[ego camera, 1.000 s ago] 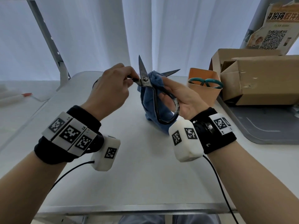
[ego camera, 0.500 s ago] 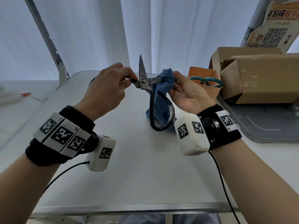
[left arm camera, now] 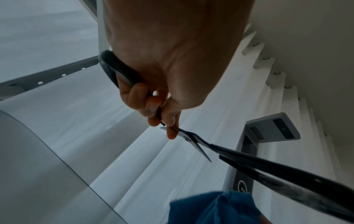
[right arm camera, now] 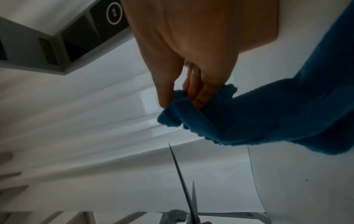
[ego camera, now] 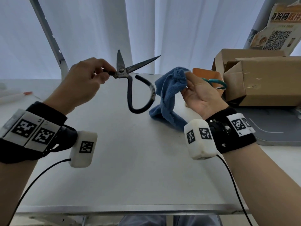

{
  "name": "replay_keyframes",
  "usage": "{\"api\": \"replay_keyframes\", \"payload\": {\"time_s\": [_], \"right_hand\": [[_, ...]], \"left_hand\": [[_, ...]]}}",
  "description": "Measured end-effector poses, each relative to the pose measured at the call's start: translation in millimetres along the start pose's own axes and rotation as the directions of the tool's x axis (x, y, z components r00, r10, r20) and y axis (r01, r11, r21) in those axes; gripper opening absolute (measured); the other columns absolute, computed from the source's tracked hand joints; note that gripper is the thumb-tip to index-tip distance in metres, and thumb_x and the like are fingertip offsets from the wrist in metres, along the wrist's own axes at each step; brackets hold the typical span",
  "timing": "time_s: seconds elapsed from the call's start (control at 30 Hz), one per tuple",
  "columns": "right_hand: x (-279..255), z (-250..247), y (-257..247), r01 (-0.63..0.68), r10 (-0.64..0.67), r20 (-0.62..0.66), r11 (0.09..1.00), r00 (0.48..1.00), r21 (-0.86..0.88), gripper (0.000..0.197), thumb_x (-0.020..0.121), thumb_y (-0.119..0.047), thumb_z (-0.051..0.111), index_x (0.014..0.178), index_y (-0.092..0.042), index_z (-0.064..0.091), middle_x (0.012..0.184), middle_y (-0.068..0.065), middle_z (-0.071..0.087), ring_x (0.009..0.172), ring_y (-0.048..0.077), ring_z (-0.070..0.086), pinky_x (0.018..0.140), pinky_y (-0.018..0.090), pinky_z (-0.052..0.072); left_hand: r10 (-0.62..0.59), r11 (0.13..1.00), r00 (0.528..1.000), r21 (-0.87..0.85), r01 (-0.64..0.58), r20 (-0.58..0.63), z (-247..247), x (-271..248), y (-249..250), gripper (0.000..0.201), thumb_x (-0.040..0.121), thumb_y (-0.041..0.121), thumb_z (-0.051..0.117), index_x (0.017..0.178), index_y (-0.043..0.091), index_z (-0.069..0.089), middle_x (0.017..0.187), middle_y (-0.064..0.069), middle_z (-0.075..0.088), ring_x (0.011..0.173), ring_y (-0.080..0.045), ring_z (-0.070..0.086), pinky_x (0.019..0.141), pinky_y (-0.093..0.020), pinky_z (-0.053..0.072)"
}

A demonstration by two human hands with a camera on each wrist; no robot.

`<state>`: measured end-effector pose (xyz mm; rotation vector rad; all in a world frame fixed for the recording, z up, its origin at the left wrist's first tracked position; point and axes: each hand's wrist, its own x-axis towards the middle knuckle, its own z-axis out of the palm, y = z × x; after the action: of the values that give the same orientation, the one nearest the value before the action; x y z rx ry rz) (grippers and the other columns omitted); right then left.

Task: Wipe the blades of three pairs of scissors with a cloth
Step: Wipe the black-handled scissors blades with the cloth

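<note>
Large black iron scissors (ego camera: 123, 70) are held above the table with their blades spread, one pointing up and one to the right. My left hand (ego camera: 84, 82) grips one handle loop close to the pivot; in the left wrist view the left hand (left arm camera: 162, 97) has thumb and fingers curled round the scissors (left arm camera: 193, 136). The other loop hangs free. My right hand (ego camera: 195, 93) pinches a blue cloth (ego camera: 169, 88) a little to the right of the blades, not touching them. The right wrist view shows the right hand (right arm camera: 191, 84) holding the cloth (right arm camera: 239, 118) above the scissor blades (right arm camera: 184, 181).
An orange box (ego camera: 206, 75) behind my right hand holds teal-handled scissors (ego camera: 216, 83). Brown cardboard boxes (ego camera: 260, 80) stand at the right on a grey tray (ego camera: 280, 132). A red-tipped white pen (ego camera: 14, 97) lies far left. The white table (ego camera: 130, 160) reaches to its front edge below.
My right hand has drawn the cloth off the right-pointing blade and away to the right. The scissors have stayed in my left hand, with that blade now bare.
</note>
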<state>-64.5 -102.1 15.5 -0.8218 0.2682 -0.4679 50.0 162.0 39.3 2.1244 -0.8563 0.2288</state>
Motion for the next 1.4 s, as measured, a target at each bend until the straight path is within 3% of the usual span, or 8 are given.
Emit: {"api": "replay_keyframes", "payload": {"time_s": [0.17,0.33,0.4,0.63,0.8,0.97,1.2,1.4], "right_hand": [[-10,12,-9,0.118,-0.061,0.195,0.946,0.979,-0.301,0.01,0.092,0.001,0.06,0.091,-0.003,0.069,0.082,0.005,0.071,0.075,0.011,0.069,0.072,0.02,0.056],[-13,3,2,0.094,0.211,0.156,0.279,0.965,-0.956,0.021,0.092,-0.015,0.067,0.112,-0.012,0.072,0.108,0.004,0.073,0.103,0.015,0.065,0.085,0.022,0.054],[-13,7,8,0.109,0.173,0.146,0.205,0.974,-0.973,0.023,0.092,-0.017,0.066,0.115,-0.02,0.07,0.113,0.002,0.069,0.105,0.011,0.06,0.08,0.014,0.046],[-19,35,17,0.135,0.051,0.256,0.741,0.965,-0.658,0.035,0.096,-0.039,0.061,0.116,-0.011,0.068,0.112,-0.001,0.073,0.11,0.013,0.067,0.102,0.031,0.049],[-30,44,20,0.078,0.028,0.29,0.935,0.957,-0.347,0.018,0.096,-0.015,0.064,0.109,-0.005,0.057,0.09,0.008,0.067,0.095,0.024,0.067,0.095,0.043,0.056],[-32,45,28,0.122,-0.055,0.164,0.894,0.985,-0.431,0.023,0.097,-0.023,0.064,0.105,-0.003,0.059,0.093,0.013,0.06,0.082,0.015,0.062,0.076,0.032,0.061],[-27,50,25,0.26,-0.256,0.07,0.857,0.964,-0.444,0.022,0.099,-0.033,0.057,0.087,-0.016,0.061,0.089,-0.002,0.061,0.092,0.012,0.06,0.075,0.024,0.059],[-17,49,5,0.347,-0.356,0.072,0.813,0.932,-0.468,0.023,0.098,-0.035,0.059,0.08,-0.02,0.063,0.089,-0.001,0.061,0.097,0.023,0.063,0.076,0.031,0.061]], "left_hand": [[-0.091,0.985,0.996,-0.145,0.093,0.02,2,4,3,0.029,0.103,0.016,0.053,0.092,0.038,0.07,0.08,-0.001,0.057,0.067,-0.014,0.046,0.064,-0.029,0.038],[-0.153,0.928,0.985,-0.331,0.17,0.077,5,8,15,0.028,0.105,0.013,0.05,0.096,0.029,0.072,0.076,-0.001,0.051,0.056,-0.009,0.039,0.052,-0.019,0.034],[-0.155,0.875,0.977,-0.44,0.203,0.143,8,10,21,0.024,0.106,0.01,0.047,0.105,0.018,0.07,0.073,0.001,0.047,0.051,-0.007,0.033,0.046,-0.014,0.027],[0.013,0.637,0.926,-0.717,0.284,0.378,36,9,45,0.022,0.107,0.009,0.038,0.122,0.008,0.056,0.075,0.001,0.05,0.051,-0.004,0.029,0.047,-0.015,0.023],[0.062,0.502,0.923,-0.811,0.299,0.379,55,16,55,0.017,0.107,0.008,0.038,0.117,0.008,0.052,0.078,-0.001,0.052,0.052,-0.004,0.031,0.048,-0.015,0.028],[0.041,0.504,0.948,-0.826,0.253,0.315,69,19,54,0.015,0.107,0.008,0.041,0.115,0.01,0.054,0.081,0.0,0.059,0.061,-0.008,0.044,0.057,-0.019,0.04],[0.011,0.488,0.975,-0.853,0.187,0.22,76,21,58,0.021,0.103,0.014,0.052,0.116,0.018,0.068,0.114,0.001,0.069,0.11,-0.014,0.063,0.106,-0.033,0.047],[-0.12,0.222,0.952,-0.927,0.302,0.281,69,26,40,0.018,0.095,0.024,0.063,0.112,0.017,0.067,0.112,0.002,0.07,0.11,-0.015,0.068,0.097,-0.027,0.052]]}}
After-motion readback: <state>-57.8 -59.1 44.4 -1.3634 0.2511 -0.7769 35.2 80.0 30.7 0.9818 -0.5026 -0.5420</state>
